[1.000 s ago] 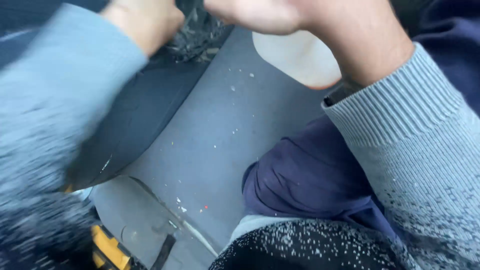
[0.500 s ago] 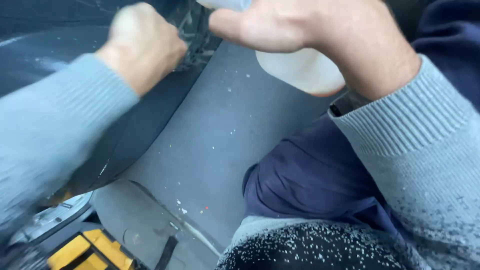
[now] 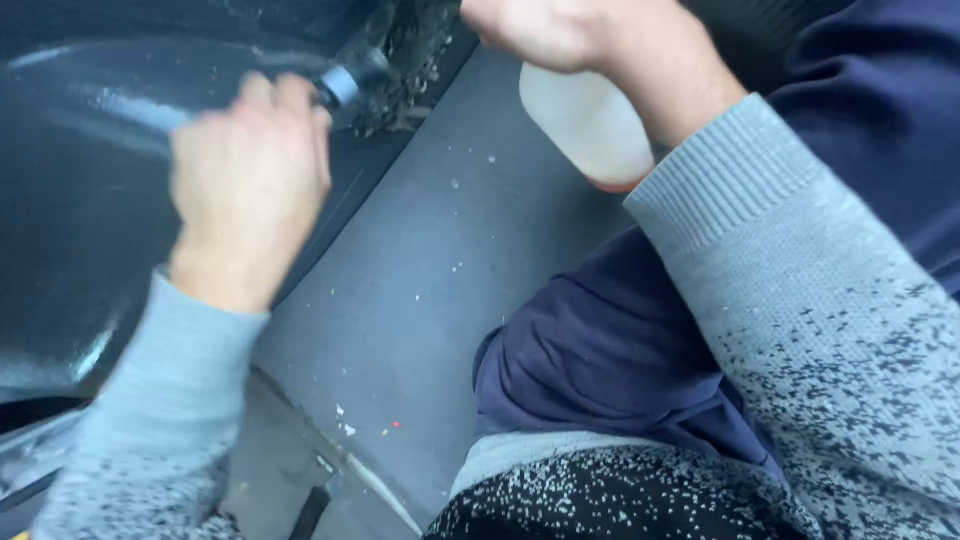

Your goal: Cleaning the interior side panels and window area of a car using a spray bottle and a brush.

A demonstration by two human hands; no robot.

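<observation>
Grey, flat flooring with a fine texture (image 3: 420, 300) runs through the middle of the head view, dotted with small white crumbs and one tiny red speck near its lower edge. On the left, the left hand (image 3: 250, 185) is clenched into a fist around a slim tool with a pale blue-grey collar (image 3: 342, 85) that pokes out past the knuckles; the rest of that tool is hidden inside the fist and motion blur softens its tip, so its kind cannot be told. The fist is pressed to, or just above, a glossy dark curved panel (image 3: 70, 200) that fills the upper left, and the tool's tip points at a patch of dark, gritty debris (image 3: 415, 60) lying where the panel meets the grey flooring. At the top of the view the right hand (image 3: 545, 30) grips the upper part of a translucent white plastic bottle (image 3: 585, 125), which hangs down from the hand, tilted, with its rounded bottom toward the person's lap; its top is cut off by the frame edge. Both arms wear a light grey knitted sweater with dark speckled lower sleeves (image 3: 800, 300). Below the right arm a dark navy trouser leg (image 3: 600, 370) is bent over the flooring, close to the bottle but not touching it.
</observation>
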